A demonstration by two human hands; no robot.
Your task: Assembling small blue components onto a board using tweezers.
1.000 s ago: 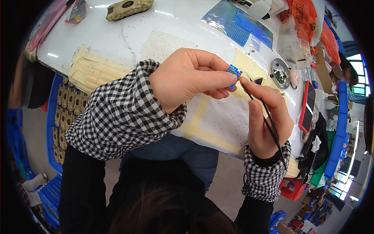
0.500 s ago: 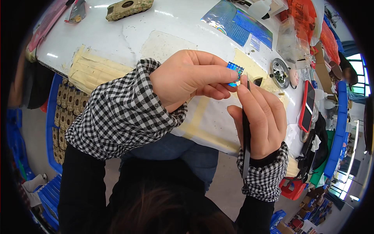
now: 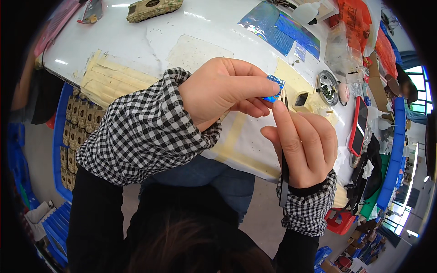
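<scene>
Over the tabletop (image 3: 136,43), the left hand (image 3: 218,88) holds the foil (image 3: 278,83) at its right end, with the tweezers (image 3: 284,175) in the right hand (image 3: 307,143) just right of it. Beyond the hands, a hull (image 3: 152,10) lies to the left, packets (image 3: 268,29) lie right of it, and a bottle (image 3: 304,12) sits behind them; the dish (image 3: 321,86) lies to the right, the phone (image 3: 358,127) nearer and farther right, and tape (image 3: 118,75) left of the left hand. Left of the tabletop and lower, a crate (image 3: 58,150) holds hulls (image 3: 83,114) in rows.
</scene>
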